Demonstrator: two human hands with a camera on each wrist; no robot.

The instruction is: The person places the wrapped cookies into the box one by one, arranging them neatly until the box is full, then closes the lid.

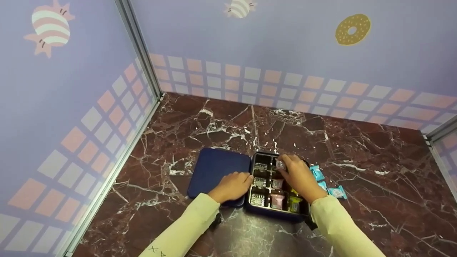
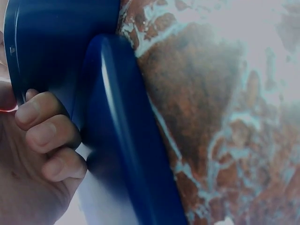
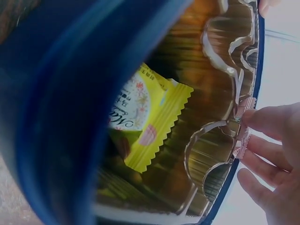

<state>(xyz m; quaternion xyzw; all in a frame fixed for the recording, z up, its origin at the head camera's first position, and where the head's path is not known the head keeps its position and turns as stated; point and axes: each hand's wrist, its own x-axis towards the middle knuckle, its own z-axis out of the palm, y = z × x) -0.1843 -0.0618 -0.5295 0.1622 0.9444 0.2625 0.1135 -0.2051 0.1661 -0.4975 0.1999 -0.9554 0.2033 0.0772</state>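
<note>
A dark blue box (image 1: pixel 274 215) with a divided tray stands on the table. My left hand (image 1: pixel 234 186) grips its left rim with curled fingers, seen in the left wrist view at the box wall (image 2: pixel 51 42), while lying over the blue lid (image 1: pixel 218 167). At the far middle compartment, my right hand (image 1: pixel 299 175) pinches a pink-wrapped candy (image 3: pixel 241 140) between thumb and fingers. Other pink candies (image 1: pixel 277 200) sit in the middle column. A yellow-wrapped candy (image 3: pixel 147 119) lies in the right column, partly hidden by the right hand in the head view. The left column shows shiny ribbed surfaces.
Several blue-wrapped candies (image 1: pixel 336 192) lie on the table right of the box, some partly behind the right forearm. The dark red marbled table (image 1: pixel 171 142) meets purple panels (image 1: pixel 285 39) at the back and left, with metal posts (image 1: pixel 141 46) at the corners.
</note>
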